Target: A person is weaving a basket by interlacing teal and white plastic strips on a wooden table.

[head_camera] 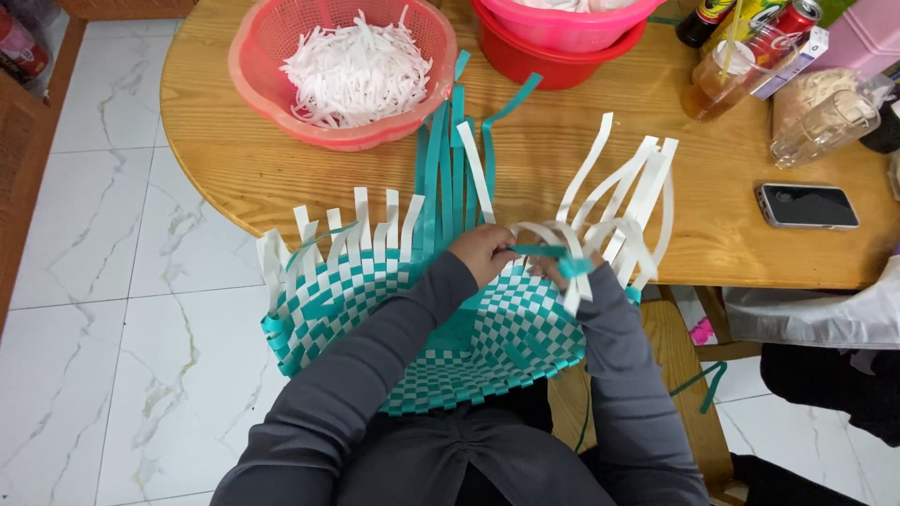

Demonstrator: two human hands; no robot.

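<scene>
Head view: half-woven teal-and-white basket (375,309) rests on the person's lap, against the edge of the round wooden table (216,141). Left hand (483,253) closed, pinching a teal strip (544,251) at the basket's rim. Right hand (567,267) mostly hidden among upright white strips (619,187); grip unclear. Pink colander (253,66) of white strips and a phone (806,205) lie on the table.

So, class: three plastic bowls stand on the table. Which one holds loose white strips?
The pale pink perforated bowl at the table's left end, filled with white strips. The other two, a bright pink bowl nested in a red bowl, stand further right.
</scene>
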